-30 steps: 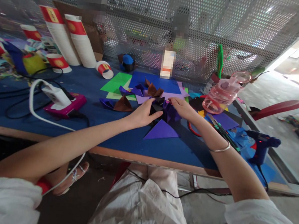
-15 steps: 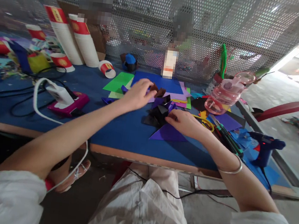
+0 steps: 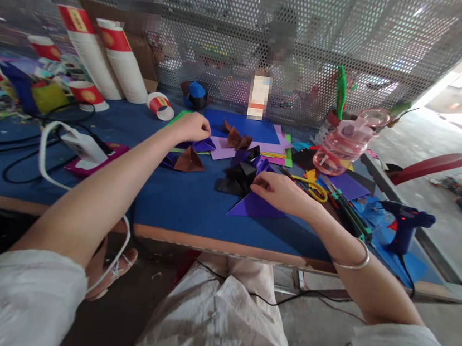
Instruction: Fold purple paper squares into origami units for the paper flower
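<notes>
Left hand (image 3: 196, 128): fingers curled over purple fold (image 3: 204, 145). Right (image 3: 273, 191): half-curled, probably steadying black folds (image 3: 241, 174) beside it. Grips unclear.

Purple triangle (image 3: 253, 206), black paper (image 3: 240, 175)

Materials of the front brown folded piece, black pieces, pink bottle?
Brown folded piece: likely matte paper; sharp creases, flat facets.
Black pieces: probably paper; angular folds, perhaps slight sheen.
Pink bottle: glossy, see-through, likely plastic; glass not ruled out.
</notes>
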`<state>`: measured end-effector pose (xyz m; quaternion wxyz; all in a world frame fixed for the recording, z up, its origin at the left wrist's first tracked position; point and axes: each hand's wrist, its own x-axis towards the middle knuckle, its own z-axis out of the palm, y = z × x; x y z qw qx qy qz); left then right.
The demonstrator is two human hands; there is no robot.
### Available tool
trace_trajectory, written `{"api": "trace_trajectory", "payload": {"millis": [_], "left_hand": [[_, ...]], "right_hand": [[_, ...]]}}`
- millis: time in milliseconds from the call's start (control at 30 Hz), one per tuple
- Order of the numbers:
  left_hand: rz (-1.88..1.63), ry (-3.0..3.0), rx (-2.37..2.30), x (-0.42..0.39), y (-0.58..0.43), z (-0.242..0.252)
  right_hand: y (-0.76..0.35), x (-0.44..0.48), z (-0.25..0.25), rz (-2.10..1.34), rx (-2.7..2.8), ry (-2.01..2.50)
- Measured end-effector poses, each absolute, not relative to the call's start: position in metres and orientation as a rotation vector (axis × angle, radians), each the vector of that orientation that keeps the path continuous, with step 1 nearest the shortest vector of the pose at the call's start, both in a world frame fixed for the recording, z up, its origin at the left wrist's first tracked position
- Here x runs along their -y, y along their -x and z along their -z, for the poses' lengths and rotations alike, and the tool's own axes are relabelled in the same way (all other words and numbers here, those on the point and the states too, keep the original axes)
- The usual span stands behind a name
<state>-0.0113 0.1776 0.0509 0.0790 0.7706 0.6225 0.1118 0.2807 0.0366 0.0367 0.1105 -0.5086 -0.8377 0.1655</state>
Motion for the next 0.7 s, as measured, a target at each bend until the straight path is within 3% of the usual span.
{"api": "trace_trajectory", "payload": {"millis": [400,700], "left_hand": [[-0.103,-2.361,-1.849,-0.115,0.037,-0.073],[-0.730,-2.433,-1.804,-0.140,-0.016,-0.079]], "right_hand": [[-0.291,-0.037,-0.037,-0.624,2.496,1.378],[-0.300,-0.045,-0.037,-0.802,2.483,1.166]]}}
